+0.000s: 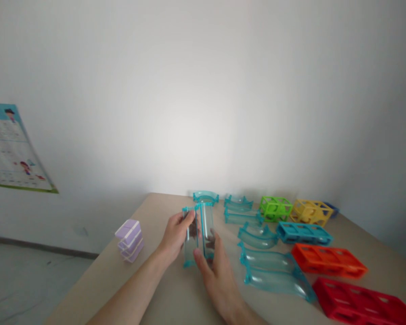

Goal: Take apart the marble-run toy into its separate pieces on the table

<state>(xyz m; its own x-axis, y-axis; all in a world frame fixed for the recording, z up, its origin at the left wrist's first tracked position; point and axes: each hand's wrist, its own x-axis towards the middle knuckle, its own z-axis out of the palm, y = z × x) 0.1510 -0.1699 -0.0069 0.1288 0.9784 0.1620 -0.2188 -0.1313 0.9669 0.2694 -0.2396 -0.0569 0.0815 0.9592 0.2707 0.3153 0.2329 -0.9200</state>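
Two straight see-through teal track pieces are held upright, side by side, above the table. My left hand (180, 228) is closed on the left track piece (190, 248), its thumb across the front near the top. My right hand (218, 275) is wrapped round the lower part of the right track piece (207, 219), and its thumb reaches toward the left one's lower end. Fingers show dimly through the clear plastic. The long edges of the pieces lie close together; I cannot tell whether they are joined.
A stack of lilac blocks (130, 241) stands at the table's (162, 207) left edge. To the right lie curved teal tracks (259, 235), a wavy teal track (277, 275), and green (275, 208), yellow (311, 212), blue (304, 233), orange (328, 260) and red (362, 302) frame blocks. A wall stands behind.
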